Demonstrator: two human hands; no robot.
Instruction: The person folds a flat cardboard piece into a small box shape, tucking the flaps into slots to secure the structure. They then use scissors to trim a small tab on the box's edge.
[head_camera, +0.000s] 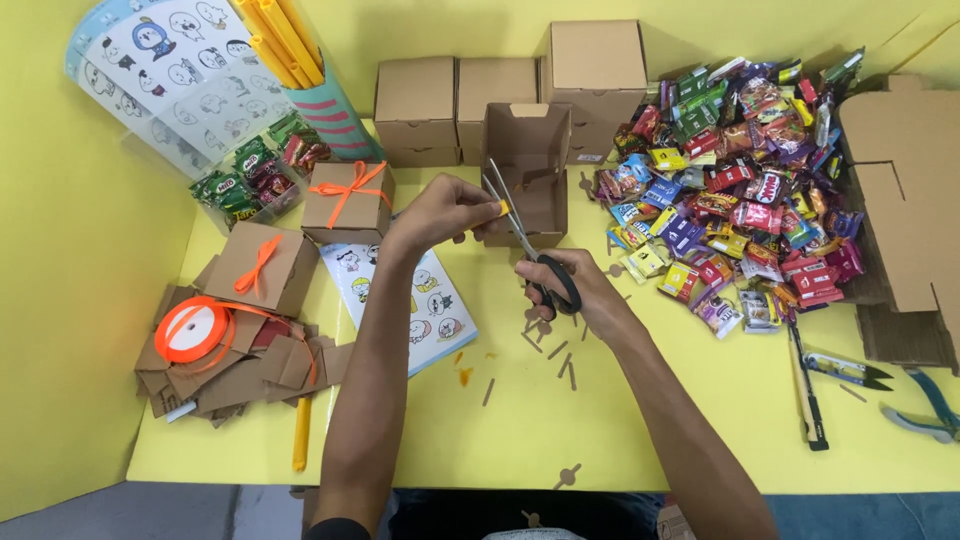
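Note:
My right hand grips black-handled scissors, whose blades are spread and point up toward the far side. My left hand pinches a small yellow-orange piece right at the blades. Just behind both hands stands an open brown cardboard box with its lid flap up. Small brown and orange scraps lie on the yellow table below my hands.
A heap of wrapped sweets fills the right. Closed boxes stand behind. Two ribbon-tied boxes, an orange ribbon spool, a sticker sheet and flat cardboard lie left. Pliers and cutters rest far right.

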